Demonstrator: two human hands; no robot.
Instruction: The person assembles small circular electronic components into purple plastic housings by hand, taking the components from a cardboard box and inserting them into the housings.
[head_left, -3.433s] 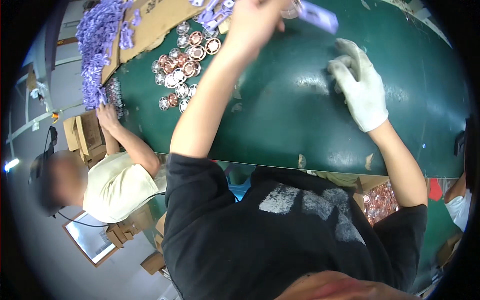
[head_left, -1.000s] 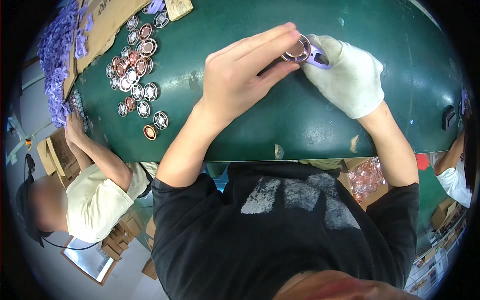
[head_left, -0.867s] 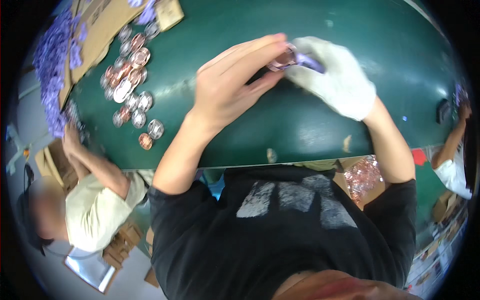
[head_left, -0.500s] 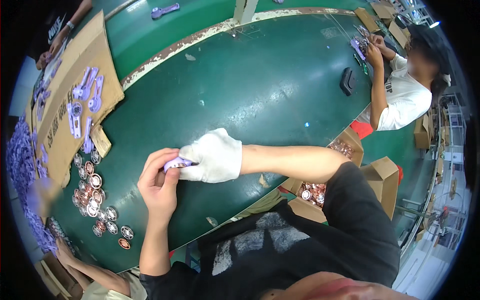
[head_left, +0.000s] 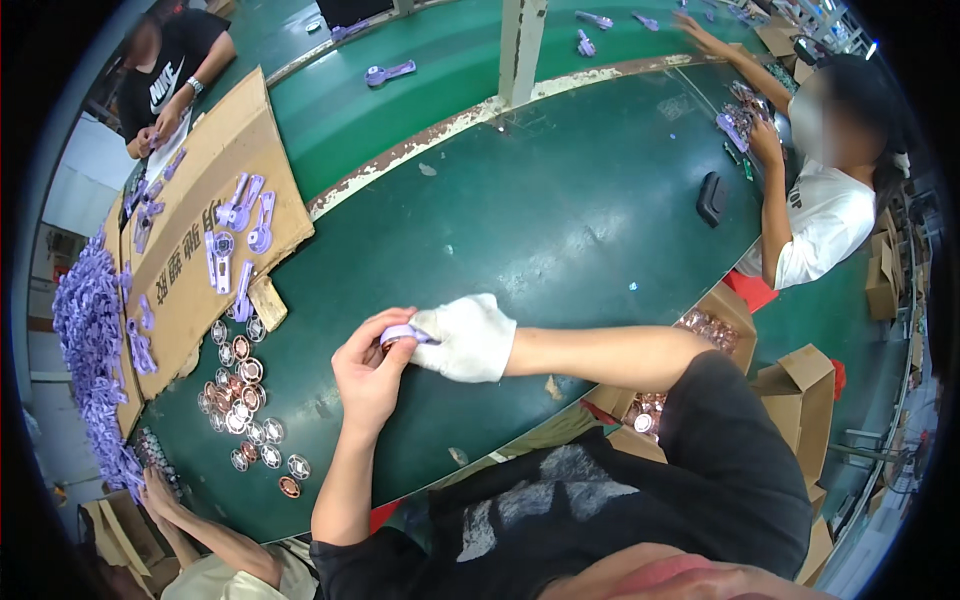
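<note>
Over the green tabletop (head_left: 570, 180), the bare left hand (head_left: 368, 375) and white-gloved right hand (head_left: 465, 342) are meeting, both gripping one purple piece (head_left: 402, 332). Some twenty overlapping discs (head_left: 251, 370) are lying to the left, beside one wooden block (head_left: 267, 303) and one cardboard sheet (head_left: 170, 310), while three other people (head_left: 825, 225) are working nearby and open cartons (head_left: 797, 405) are standing at right.

The person's bare left hand (head_left: 368, 372) and white-gloved right hand (head_left: 466, 340), brought close together. The left forearm (head_left: 343, 482) stands steeply raised, its thumb (head_left: 396, 357) and fingers (head_left: 384, 320) bent toward one another in a pinch. The right forearm (head_left: 600, 355) lies nearly horizontal, directed leftward from a bent elbow (head_left: 694, 348); the gloved hand is curled in a grip.
</note>
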